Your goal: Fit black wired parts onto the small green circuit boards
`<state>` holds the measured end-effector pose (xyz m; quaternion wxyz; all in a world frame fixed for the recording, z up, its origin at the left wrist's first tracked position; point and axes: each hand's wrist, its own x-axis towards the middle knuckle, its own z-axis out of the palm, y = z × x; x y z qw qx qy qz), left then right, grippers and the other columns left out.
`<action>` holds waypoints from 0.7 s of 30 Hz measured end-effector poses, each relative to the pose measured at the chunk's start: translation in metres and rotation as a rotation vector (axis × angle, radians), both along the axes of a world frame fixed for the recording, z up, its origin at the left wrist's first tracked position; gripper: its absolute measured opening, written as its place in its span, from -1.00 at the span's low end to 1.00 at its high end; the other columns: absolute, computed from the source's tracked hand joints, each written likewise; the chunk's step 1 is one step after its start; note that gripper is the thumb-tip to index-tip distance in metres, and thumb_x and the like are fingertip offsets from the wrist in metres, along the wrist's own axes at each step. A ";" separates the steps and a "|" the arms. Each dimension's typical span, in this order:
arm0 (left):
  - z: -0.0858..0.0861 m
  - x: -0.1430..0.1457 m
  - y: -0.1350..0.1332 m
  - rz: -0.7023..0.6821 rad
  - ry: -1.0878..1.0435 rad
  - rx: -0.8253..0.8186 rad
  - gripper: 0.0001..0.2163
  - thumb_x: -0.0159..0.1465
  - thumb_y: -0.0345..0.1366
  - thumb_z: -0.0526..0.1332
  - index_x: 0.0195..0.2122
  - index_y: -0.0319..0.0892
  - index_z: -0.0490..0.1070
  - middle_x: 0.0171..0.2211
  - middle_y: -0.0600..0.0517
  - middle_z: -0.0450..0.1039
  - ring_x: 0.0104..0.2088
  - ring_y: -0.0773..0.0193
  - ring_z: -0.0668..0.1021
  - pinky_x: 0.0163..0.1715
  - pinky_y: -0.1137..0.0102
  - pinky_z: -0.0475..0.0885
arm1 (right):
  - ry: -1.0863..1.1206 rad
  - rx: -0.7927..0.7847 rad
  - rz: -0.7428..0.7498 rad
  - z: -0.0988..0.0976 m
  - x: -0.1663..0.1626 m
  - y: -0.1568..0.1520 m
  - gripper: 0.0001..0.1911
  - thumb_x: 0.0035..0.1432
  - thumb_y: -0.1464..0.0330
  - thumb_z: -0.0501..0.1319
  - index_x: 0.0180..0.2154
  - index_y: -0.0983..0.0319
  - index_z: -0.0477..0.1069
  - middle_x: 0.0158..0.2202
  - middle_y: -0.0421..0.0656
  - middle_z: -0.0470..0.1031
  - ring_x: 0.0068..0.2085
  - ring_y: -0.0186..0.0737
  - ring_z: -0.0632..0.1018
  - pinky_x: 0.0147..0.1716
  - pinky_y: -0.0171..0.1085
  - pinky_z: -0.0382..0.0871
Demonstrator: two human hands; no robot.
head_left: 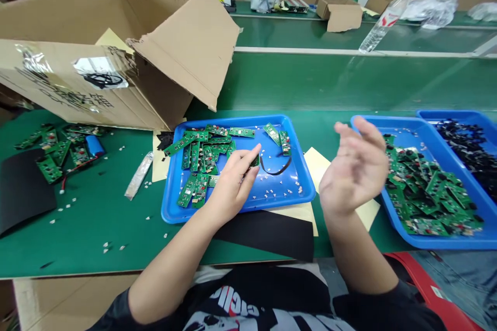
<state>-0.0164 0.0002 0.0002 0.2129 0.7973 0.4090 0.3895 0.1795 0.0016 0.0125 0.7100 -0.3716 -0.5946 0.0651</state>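
My left hand (233, 181) reaches into the middle blue tray (272, 201), its fingers pinched on a small green circuit board (254, 161) at the edge of a heap of several green boards (202, 158). A curved black strip (276, 169) and small white bits lie on the tray floor beside it. My right hand (355, 165) hovers raised between the two trays, fingers spread and slightly blurred, holding nothing. Just right of it stands a second blue tray (435, 240) heaped with green circuit boards (427, 191).
A large open cardboard box (116, 46) lies tipped at the back left. Loose boards and a blue battery cell (93, 146) sit at far left beside a black sheet (23, 191). A third blue tray (462, 116) holds black parts. A plastic bottle (382, 23) lies beyond.
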 end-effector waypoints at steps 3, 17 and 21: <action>0.001 0.000 -0.001 -0.002 0.035 0.203 -0.58 0.32 -0.36 0.10 0.21 -0.09 0.15 -0.09 -0.08 0.43 -0.06 0.23 0.48 -0.04 0.27 0.43 | 0.267 -0.162 0.108 0.005 0.008 0.006 -0.76 0.27 0.35 0.00 -0.17 0.06 0.43 -0.13 -0.17 0.46 -0.09 -0.16 0.53 0.02 0.02 0.37; -0.001 -0.001 0.003 0.130 0.009 0.606 -0.74 0.16 -0.42 0.29 -0.11 -0.16 0.40 -0.22 -0.03 0.58 -0.20 0.21 0.62 -0.18 0.32 0.56 | 0.160 -0.879 0.741 0.003 -0.018 -0.010 -0.83 0.08 0.37 0.27 -0.23 0.26 0.45 -0.52 -0.25 0.50 -0.47 -0.34 0.55 -0.40 -0.30 0.49; -0.001 -0.001 0.003 0.160 0.050 0.666 -0.73 0.14 -0.43 0.31 -0.11 -0.16 0.40 -0.23 -0.03 0.58 -0.25 0.22 0.62 -0.27 0.36 0.57 | 0.273 -0.862 0.861 0.010 -0.019 -0.016 -0.75 0.11 0.40 0.25 -0.13 0.24 0.36 -0.53 -0.32 0.46 -0.54 -0.41 0.52 -0.44 -0.34 0.48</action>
